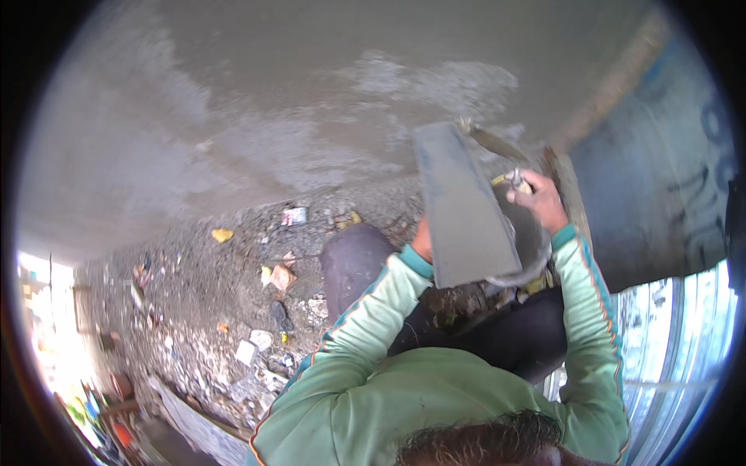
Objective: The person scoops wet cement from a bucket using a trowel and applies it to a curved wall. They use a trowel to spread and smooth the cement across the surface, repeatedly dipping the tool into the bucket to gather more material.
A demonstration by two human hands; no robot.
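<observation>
The right hand [544,205] pinches a pale tool handle [522,185] above the bowl [533,271]; the left hand's [422,241] grip (hidden behind the grey board [465,210]) I cannot tell. The board overlaps the bowl's left side, so a wrist tilt could knock the rim.

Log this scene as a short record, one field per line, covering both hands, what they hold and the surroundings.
Left hand: at the left edge of a long grey board; mostly hidden behind it, grip unclear
Right hand: closed on a tool handle
Container: round, grey, partly covered by the board in this view
Sleeves: pale green, teal cuffs
Ahead: grey wall with lighter and darker patches
Right side: dark panel with markings
Ground: rough, littered, including a yellow scrap
</observation>
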